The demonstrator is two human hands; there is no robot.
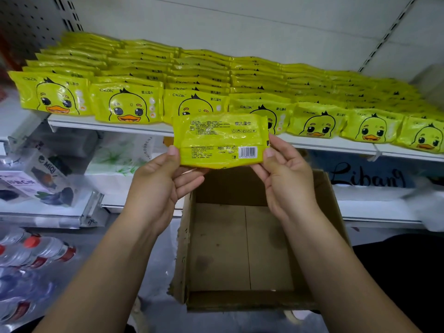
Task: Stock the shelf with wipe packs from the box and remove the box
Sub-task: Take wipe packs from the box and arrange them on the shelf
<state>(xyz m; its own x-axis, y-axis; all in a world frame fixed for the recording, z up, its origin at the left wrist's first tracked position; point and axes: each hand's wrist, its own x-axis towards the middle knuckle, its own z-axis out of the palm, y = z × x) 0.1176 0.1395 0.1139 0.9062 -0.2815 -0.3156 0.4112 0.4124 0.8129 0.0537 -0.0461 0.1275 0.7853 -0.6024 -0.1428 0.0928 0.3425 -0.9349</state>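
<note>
A yellow wipe pack hangs in front of the shelf with its printed back and barcode facing me. My left hand pinches its lower left edge and my right hand pinches its lower right edge. Below my hands stands the brown cardboard box, open at the top, its bottom bare. The white shelf above holds several rows of yellow duck-face wipe packs standing upright from left to right.
A lower shelf carries white tissue packs and boxed goods at the left. Shrink-wrapped water bottles lie on the floor at the lower left. A dark shape sits right of the box.
</note>
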